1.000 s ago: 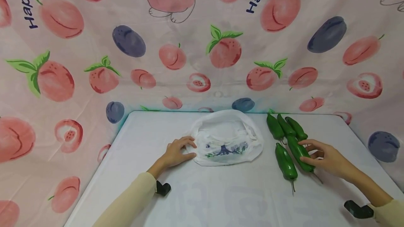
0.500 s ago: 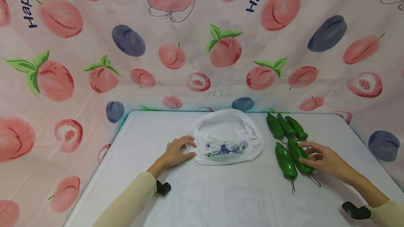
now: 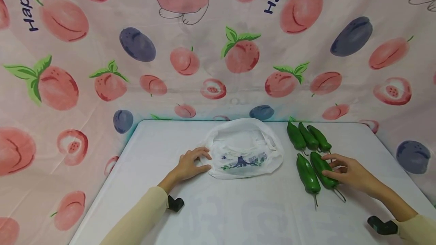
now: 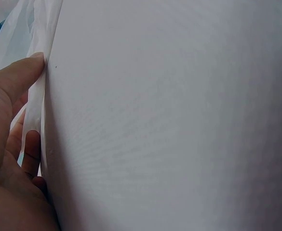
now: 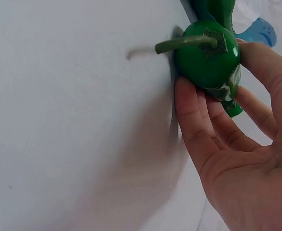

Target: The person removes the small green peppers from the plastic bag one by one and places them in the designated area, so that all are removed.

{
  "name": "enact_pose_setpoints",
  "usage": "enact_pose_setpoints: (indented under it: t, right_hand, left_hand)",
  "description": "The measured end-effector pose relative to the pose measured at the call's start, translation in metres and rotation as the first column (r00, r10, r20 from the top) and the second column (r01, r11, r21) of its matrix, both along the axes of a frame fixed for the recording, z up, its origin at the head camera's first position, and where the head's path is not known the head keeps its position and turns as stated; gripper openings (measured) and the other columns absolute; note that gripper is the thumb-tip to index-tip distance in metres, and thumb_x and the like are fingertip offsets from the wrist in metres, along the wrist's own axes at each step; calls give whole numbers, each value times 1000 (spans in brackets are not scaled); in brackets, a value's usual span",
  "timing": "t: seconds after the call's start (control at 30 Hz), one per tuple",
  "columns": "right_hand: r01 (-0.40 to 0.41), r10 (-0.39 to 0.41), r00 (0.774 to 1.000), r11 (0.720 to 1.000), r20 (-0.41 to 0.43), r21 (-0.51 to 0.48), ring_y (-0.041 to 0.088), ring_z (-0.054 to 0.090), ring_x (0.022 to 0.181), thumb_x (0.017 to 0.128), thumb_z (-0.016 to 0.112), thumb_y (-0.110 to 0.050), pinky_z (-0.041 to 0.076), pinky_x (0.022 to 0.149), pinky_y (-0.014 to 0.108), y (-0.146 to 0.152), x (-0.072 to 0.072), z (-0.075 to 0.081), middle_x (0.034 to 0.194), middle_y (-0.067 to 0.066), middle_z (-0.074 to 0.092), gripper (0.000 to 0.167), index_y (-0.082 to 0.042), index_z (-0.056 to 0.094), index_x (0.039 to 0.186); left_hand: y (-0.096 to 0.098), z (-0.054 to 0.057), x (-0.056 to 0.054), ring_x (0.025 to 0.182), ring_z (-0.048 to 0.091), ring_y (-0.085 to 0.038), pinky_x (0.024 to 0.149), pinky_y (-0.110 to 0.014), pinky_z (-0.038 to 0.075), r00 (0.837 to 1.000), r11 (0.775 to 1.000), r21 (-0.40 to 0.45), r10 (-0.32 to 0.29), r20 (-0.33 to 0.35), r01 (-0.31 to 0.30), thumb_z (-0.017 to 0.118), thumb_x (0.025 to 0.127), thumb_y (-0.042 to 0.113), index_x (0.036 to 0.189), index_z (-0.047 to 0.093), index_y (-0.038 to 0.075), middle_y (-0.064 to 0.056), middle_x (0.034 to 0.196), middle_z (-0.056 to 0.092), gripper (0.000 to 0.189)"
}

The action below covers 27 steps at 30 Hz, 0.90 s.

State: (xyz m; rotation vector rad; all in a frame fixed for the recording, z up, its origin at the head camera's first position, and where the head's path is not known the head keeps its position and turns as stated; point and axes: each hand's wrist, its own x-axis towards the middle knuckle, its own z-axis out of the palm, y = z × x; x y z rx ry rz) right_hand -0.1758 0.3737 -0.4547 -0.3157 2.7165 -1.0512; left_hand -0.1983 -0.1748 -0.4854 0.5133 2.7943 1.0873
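Observation:
A white plastic bag [image 3: 243, 150] with a blue and green print lies in the middle of the white table, its mouth spread open. My left hand [image 3: 194, 163] holds the bag's left edge, thumb and fingers spaced along it; the left wrist view shows the thin film at the fingers. On the right, my right hand [image 3: 351, 171] holds a glossy green pepper [image 3: 321, 169] between thumb and fingers. In the right wrist view its stem [image 5: 186, 44] points toward the camera. Close to its left lies another green pepper [image 3: 307, 175].
Behind these two, several green peppers [image 3: 308, 136] lie side by side near the table's back edge. A pink fruit-print cloth [image 3: 218, 48] hangs behind the white table [image 3: 218, 211]. Black wrist cameras [image 3: 382, 225] sit at both sleeves.
The pepper in my right hand has shifted slightly down onto the table beside its neighbour and no longer overlaps the peppers behind. My left hand and the bag have stayed put.

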Motion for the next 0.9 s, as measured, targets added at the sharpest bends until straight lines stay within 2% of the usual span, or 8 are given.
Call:
enact_pose_setpoints:
  t: [0.6,0.9]
  right_hand:
    - [-1,2,999,999,32,-40,32,66,100,95,77,-28,56,71,29,5,-4,-2,122,24,63,59,0,54,141]
    - [-37,38,999,998,16,-51,28,66,97,95,76,-20,56,70,29,6,-5,-3,117,20,65,55,1,53,140]
  left_hand:
    - [3,0,1,107,51,-20,94,-50,28,1000,1000,-2,2,-22,-2,79,92,29,111,70,23,-2,145,57,22]
    - [4,4,6,100,52,-18,87,-45,32,995,998,-56,-19,-96,13,79,92,26,110,70,20,-3,142,59,22]
